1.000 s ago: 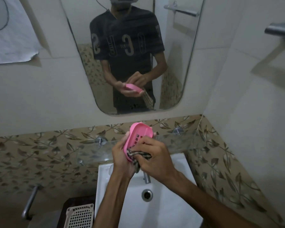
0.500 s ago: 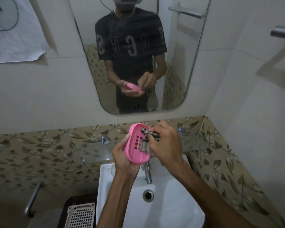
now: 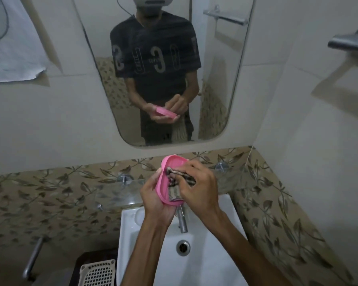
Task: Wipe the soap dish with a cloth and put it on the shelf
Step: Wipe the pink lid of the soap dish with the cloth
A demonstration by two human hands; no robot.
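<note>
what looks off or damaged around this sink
Only the paper on the wall at upper left: its lower edge is torn and curling. Otherwise nothing stands out. The left hand holds the soap dish over the sink while the right hand presses the cloth into it.

Single head-worn wide-angle view, facing forward and down, close over the sink (image 3: 132,228); mirror (image 3: 225,100) ahead on the wall reflects the wearer.

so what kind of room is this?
Almost certainly a bathroom: a white sink with a tap below a wall mirror, tiled walls, and a glass shelf. The person is wiping a pink soap dish over the sink.
</note>
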